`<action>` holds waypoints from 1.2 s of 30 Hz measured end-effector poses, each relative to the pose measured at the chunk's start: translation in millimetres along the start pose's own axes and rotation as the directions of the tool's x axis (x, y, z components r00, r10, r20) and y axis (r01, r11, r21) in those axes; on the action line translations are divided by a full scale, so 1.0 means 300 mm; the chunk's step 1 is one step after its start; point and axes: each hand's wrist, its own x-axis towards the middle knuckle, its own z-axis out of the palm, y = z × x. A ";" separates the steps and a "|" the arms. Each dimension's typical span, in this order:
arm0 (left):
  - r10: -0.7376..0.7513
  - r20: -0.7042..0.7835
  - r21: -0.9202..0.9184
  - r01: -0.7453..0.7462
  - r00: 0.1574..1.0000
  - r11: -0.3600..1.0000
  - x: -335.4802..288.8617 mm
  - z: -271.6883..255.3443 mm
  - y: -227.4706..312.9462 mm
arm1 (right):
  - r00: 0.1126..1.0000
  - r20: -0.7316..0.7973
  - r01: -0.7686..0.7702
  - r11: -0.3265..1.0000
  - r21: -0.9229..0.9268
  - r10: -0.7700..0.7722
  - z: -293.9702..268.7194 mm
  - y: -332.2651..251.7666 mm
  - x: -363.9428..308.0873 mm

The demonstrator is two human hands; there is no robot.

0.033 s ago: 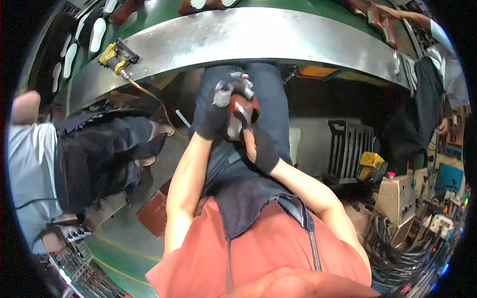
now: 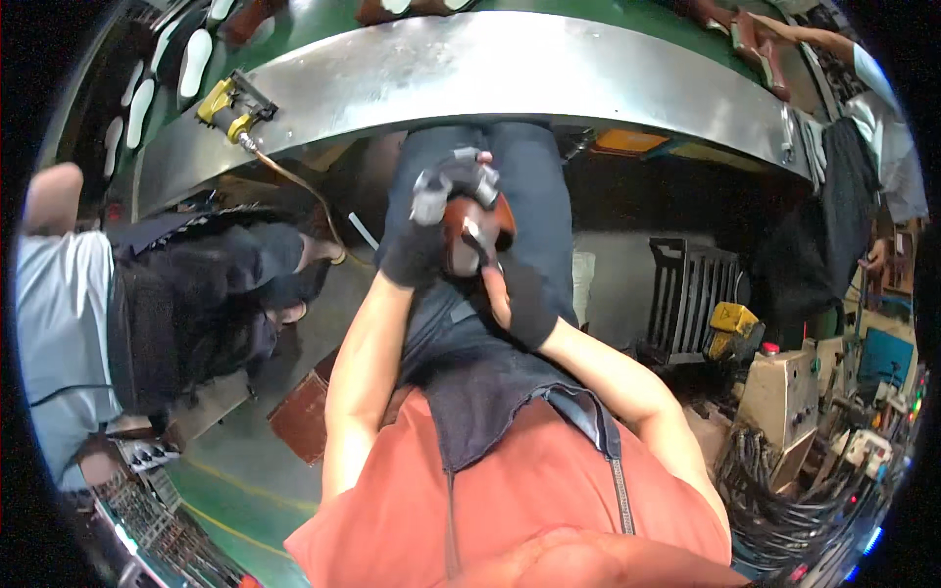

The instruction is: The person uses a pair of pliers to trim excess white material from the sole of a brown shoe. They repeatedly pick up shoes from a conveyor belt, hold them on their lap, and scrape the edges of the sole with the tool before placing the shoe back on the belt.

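The left hand (image 2: 420,245), in a black glove with grey wrappings on its fingers, is gripping a brown shoe (image 2: 463,218) and curling around its left side and far end. The shoe is sitting between the two hands, above the lap, its glossy surface blurring a little. The right hand (image 2: 526,306), also gloved in black with some bare skin showing, is pressing in from the near right of the shoe with bent fingers; whether it is closing on the shoe or on something small, I cannot tell.

Beyond both hands, a metal-topped desk (image 2: 549,69) is running across. On it, ahead and to the left of the left hand, a yellow tool (image 2: 227,110) is lying with a hose (image 2: 294,178) trailing down toward the near side. Farther left, pale soles (image 2: 195,63) are resting on a green surface. Far ahead and right of the right hand, a co-worker's hand (image 2: 774,26) is touching another brown shoe (image 2: 750,44). Well to the right of the right hand, a black slatted rack (image 2: 686,294) is standing beside a yellow device (image 2: 732,321).
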 end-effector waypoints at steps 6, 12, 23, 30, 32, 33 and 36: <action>0.015 -0.168 0.518 0.075 0.986 0.852 -0.310 0.182 0.167 | 0.874 0.425 0.252 0.968 0.016 -0.235 0.007 0.175 -0.323; -0.062 -0.276 0.447 0.185 0.959 0.875 -0.390 0.186 0.126 | 0.847 0.449 0.390 0.907 -0.160 -0.285 -0.080 0.067 -0.262; -0.057 -0.451 0.450 0.282 0.891 0.848 -0.350 0.242 0.112 | 0.833 0.512 0.351 0.916 -0.196 -0.210 -0.148 0.117 -0.295; 0.058 -0.272 0.405 0.060 0.960 0.912 -0.337 0.221 0.087 | 0.855 0.481 0.354 0.897 -0.265 -0.195 -0.216 0.115 -0.275; 0.088 -0.109 0.461 -0.028 0.990 0.887 -0.325 0.143 -0.013 | 0.881 0.412 0.337 0.919 -0.203 -0.231 -0.206 0.151 -0.275; 0.089 -0.057 0.464 -0.052 0.994 0.884 -0.301 0.104 -0.071 | 0.882 0.425 0.334 0.907 -0.258 -0.204 -0.201 0.175 -0.273; -0.053 -0.118 0.314 0.088 0.992 0.945 -0.251 0.015 -0.207 | 0.905 0.421 0.198 0.936 -0.291 -0.061 -0.216 0.160 -0.184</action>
